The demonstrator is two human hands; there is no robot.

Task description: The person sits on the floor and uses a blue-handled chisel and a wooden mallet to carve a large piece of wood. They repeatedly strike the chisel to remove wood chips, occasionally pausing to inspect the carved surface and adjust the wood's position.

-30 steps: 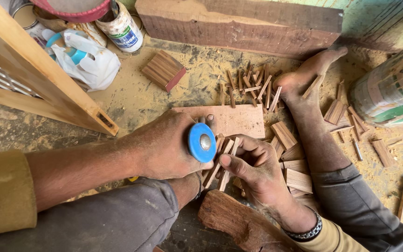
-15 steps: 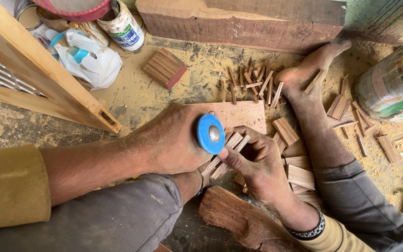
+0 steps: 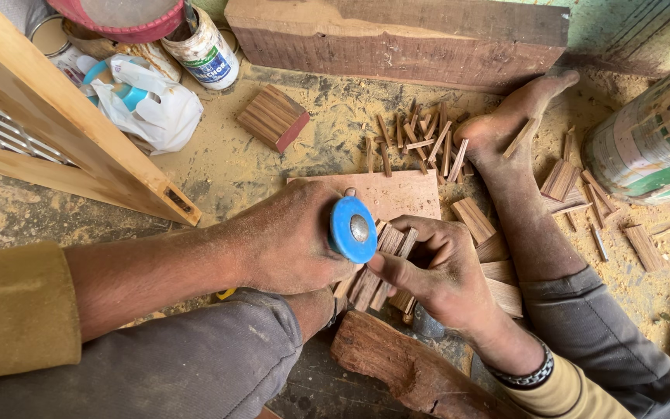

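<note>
While the left hand (image 3: pixel 288 240) is wrapping tightly around a tool with a round blue cap (image 3: pixel 353 229), only that cap and its metal centre are showing, the rest of the tool lying hidden inside the fist. The right hand (image 3: pixel 436 271) is closing its fingers on a small bundle of thin reddish wood strips (image 3: pixel 381 268), which is sitting just beside the blue cap and over a flat board (image 3: pixel 397 194) on the floor; how many strips it is gripping is hard to tell. Beneath the hands a rough, dark chunk of wood (image 3: pixel 405 365) is lying between the person's legs. A bare foot (image 3: pixel 513 124) is stretching out among loose wood sticks (image 3: pixel 420 140) scattered over the sawdust-covered floor (image 3: pixel 219 163). Further left a small block of stacked strips (image 3: pixel 273 116) is resting on the sawdust. Near the top left a tin can (image 3: pixel 207 50) is standing, its contents hidden by a red lid-like rim above it, and a white plastic bag (image 3: pixel 157 109) is holding something pale blue that cannot be made out. A large drum (image 3: pixel 645 147) is being cut off by the right edge, and a pale wooden frame (image 3: pixel 63 132) by the left.
</note>
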